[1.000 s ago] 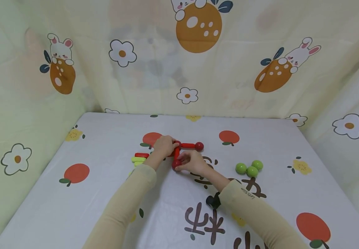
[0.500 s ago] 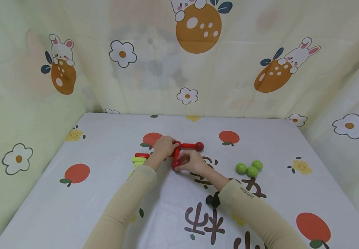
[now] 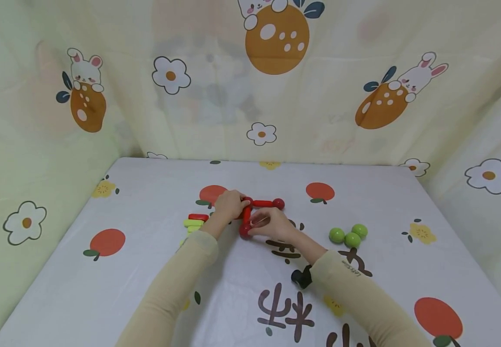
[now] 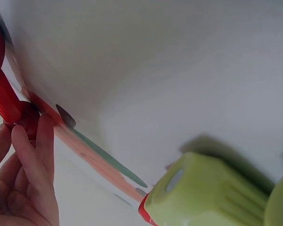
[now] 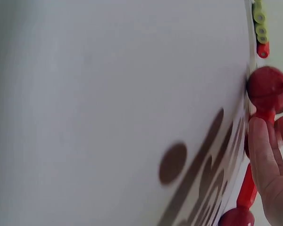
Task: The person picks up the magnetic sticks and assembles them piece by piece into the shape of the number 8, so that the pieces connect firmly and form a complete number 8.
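Red balls and red sticks are joined into an L on the tablecloth. My left hand [image 3: 229, 205] pinches the corner ball [image 4: 30, 118] between thumb and fingers. One red stick [image 3: 262, 203] runs right from that corner to an end ball [image 3: 278, 204]. A second stick [image 4: 4, 99] runs toward me to the near ball [image 3: 245, 231]. Beside this near ball is my right hand [image 3: 274, 224], its fingers fairly straight and its thumb at the ball's side. Whether those fingertips still touch is hard to tell.
Left of the left hand lie a loose red stick [image 3: 198, 217] and several light-green sticks [image 3: 193, 223], partly behind the forearm. Several green balls [image 3: 352, 239] sit to the right. A black object [image 3: 301, 278] lies by the right sleeve. A patterned curtain [image 3: 215, 120] stands behind.
My right hand and forearm have shifted slightly right, and the fingers have loosened around the near ball. The left hand keeps its hold; the red L stays in place.
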The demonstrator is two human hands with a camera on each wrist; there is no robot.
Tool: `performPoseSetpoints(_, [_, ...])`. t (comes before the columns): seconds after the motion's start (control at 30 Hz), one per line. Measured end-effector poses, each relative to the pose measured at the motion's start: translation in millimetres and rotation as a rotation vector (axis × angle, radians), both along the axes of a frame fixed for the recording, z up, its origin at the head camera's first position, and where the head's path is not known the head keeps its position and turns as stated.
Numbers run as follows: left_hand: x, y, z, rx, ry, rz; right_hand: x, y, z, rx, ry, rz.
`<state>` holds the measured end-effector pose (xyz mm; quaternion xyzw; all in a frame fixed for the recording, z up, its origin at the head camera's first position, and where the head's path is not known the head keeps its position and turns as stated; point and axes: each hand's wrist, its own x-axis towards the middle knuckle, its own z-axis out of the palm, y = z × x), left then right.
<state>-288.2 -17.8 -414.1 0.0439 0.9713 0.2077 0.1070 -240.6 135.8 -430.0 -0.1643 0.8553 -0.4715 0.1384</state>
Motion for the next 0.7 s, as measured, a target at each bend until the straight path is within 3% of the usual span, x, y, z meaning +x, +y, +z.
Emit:
performPoseSetpoints(0.27, [3.5,0.7,2.8,-0.017,0.006,0.003,-8.2,15.3,14.9,-0.006,-0.016,-0.073])
performPoseSetpoints(0.53, [5.3,2.1,3.3,-0.027,0.002,0.013,-15.2,32.0,24.8,-0.006,0.039,-0.126])
performPoseSetpoints(0.7, [4.1,1.7,0.7,-0.017,0.009,0.015,-22.0,39.9,24.6,0.009,0.059,-0.217])
